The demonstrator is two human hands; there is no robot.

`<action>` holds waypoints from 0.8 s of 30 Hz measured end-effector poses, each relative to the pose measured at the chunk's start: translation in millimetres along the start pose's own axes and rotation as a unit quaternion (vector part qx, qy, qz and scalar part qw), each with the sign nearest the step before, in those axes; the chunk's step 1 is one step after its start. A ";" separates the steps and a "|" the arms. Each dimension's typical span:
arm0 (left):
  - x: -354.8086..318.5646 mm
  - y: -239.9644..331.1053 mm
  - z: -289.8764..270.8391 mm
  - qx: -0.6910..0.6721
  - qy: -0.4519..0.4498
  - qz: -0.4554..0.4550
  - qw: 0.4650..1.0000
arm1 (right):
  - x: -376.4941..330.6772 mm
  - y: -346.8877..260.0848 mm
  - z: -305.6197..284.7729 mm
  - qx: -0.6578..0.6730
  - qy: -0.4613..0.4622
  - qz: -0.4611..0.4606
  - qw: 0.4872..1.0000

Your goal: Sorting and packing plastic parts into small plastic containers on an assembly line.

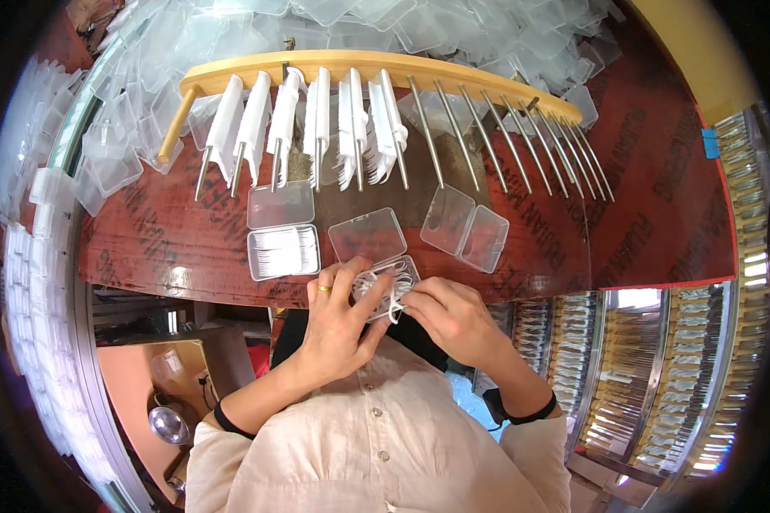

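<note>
At the table's near edge, my left hand (340, 318) grips a small clear plastic box (409, 267) with its fingers over the open top. White floss picks (376, 286) lie jumbled inside, partly under my fingers. My right hand (455, 318) is closed at the box's right side, thumb and fingers pinching a white floss pick (394, 306) that sticks out over the rim. The box's clear lid (368, 236) lies folded back beyond it. To the left, another open box (283, 253) holds floss picks in a neat row.
An empty open box (484, 238) lies right of my hands. Beyond stands a wooden rack (385, 65) with metal rods (488, 141); bunches of white picks (316, 111) hang on its left rods. Clear boxes (222, 38) pile up at the back. Loaded racks (629, 376) stand at right.
</note>
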State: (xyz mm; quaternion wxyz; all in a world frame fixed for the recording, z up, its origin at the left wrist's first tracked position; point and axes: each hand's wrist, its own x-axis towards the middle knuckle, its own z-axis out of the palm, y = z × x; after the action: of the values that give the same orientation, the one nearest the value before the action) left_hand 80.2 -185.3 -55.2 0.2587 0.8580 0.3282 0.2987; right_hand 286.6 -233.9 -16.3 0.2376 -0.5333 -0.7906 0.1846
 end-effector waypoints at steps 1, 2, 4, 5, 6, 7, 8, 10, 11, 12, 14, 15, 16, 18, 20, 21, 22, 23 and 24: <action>-0.2 0.5 -0.5 0.002 -0.001 0.000 1.000 | -0.7 2.5 3.3 -0.020 0.027 -0.047 0.998; -0.1 1.7 -1.5 0.004 -0.013 0.000 1.000 | -0.3 4.5 1.8 -0.031 0.040 -0.059 0.997; 0.5 3.8 -5.7 0.010 -0.024 -0.002 1.000 | 6.6 6.7 -2.1 -0.034 0.025 -0.076 0.996; 1.1 5.1 -9.6 0.004 -0.026 -0.005 1.000 | 9.7 8.5 -2.9 -0.039 0.009 -0.092 0.995; 2.2 6.8 -11.8 -0.003 -0.028 -0.006 1.000 | 12.2 11.7 -3.1 -0.039 0.011 -0.093 0.995; 2.6 6.2 -11.3 -0.001 -0.028 -0.005 1.000 | 14.7 16.3 -1.1 0.013 0.002 -0.083 0.996; 2.7 4.2 -9.3 -0.020 -0.006 -0.019 1.000 | 15.4 19.6 0.5 0.065 -0.007 -0.073 0.995; 0.6 -1.3 -6.4 -0.024 0.043 -0.028 0.998 | 14.2 23.3 4.8 0.085 0.050 -0.014 0.995; -2.3 -4.1 -4.7 -0.022 0.042 -0.028 0.998 | 12.4 24.1 6.3 0.104 0.106 0.046 0.988; -7.6 -6.4 -4.5 -0.025 0.061 -0.033 0.997 | 7.2 21.5 8.5 0.084 0.160 0.061 0.982; -13.5 -10.7 -2.4 -0.002 0.103 -0.028 0.994 | -10.1 18.7 22.7 0.086 0.185 0.090 0.975; -15.2 -10.4 -2.0 -0.001 0.103 -0.029 0.994 | -18.2 16.5 28.0 0.085 0.210 0.120 0.966; -16.6 -10.1 -0.6 0.008 0.105 -0.033 0.994 | -18.3 4.4 34.2 0.096 0.215 0.144 0.961; -19.1 -5.3 1.5 0.018 0.103 -0.036 0.994 | -11.3 -8.2 42.7 0.036 0.167 0.123 0.978; -20.2 7.0 6.5 0.009 0.082 -0.038 0.996 | 4.1 -16.4 55.1 -0.010 0.114 0.128 0.985; -22.1 14.5 5.7 -0.043 0.053 -0.042 0.997 | 8.8 -13.3 54.1 -0.010 0.116 0.128 0.985; -23.0 16.0 4.4 -0.062 0.036 -0.039 0.997 | 15.1 -9.3 51.6 -0.058 0.119 0.112 0.985; -23.5 16.8 2.6 -0.081 0.020 -0.036 0.996 | 20.1 -4.9 49.5 -0.106 0.123 0.096 0.982; -25.1 19.7 -1.9 -0.079 0.021 -0.036 0.996 | 20.4 5.4 50.5 -0.103 0.110 0.081 0.985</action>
State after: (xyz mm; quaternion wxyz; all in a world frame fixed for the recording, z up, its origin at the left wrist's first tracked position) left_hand 71.8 -215.7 -50.0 0.3289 0.8161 0.3399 0.3321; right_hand 255.3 -214.9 -57.0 0.2518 -0.6340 -0.7286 0.0609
